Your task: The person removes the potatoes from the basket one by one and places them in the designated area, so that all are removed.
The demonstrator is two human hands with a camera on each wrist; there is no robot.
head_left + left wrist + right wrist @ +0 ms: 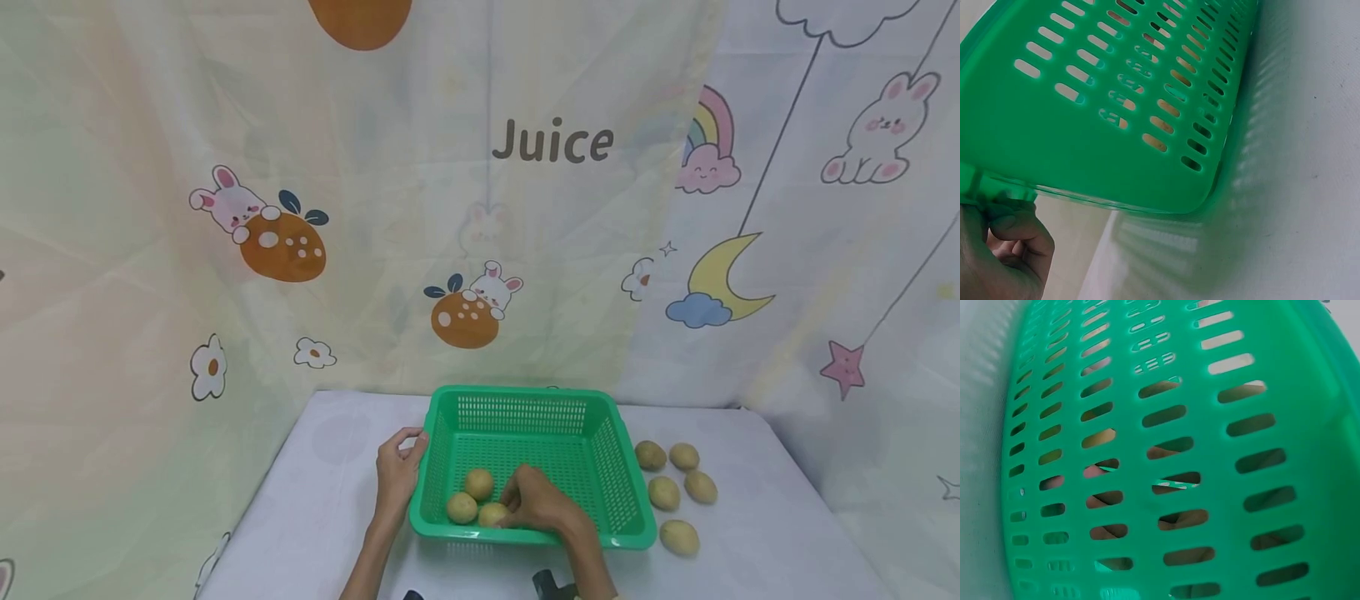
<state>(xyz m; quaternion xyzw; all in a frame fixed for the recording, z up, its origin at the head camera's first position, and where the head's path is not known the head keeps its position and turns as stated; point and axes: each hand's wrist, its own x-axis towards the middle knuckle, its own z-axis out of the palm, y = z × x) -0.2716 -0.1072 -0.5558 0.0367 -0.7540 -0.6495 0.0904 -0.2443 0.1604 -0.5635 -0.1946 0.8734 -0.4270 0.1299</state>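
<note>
A green plastic basket [525,537] with slotted walls stands on the table. My left hand [396,475] grips its left rim, thumb and curled fingers at the edge, as the left wrist view also shows of the hand [1013,256]. Reaching over the front rim, my right hand [543,502] holds a potato [491,514] low in the basket's front left part. Two more potatoes lie beside it, one potato [479,483] behind and another potato [462,507] to its left. In the right wrist view the basket wall [1329,487] mostly hides that hand; bits of fingers show through the slots.
Several loose potatoes [664,493] lie on the white table [757,517] to the right of the basket. A printed cloth [390,317] hangs behind the table and at both sides. Dark objects [551,586] show at the bottom edge near my right forearm.
</note>
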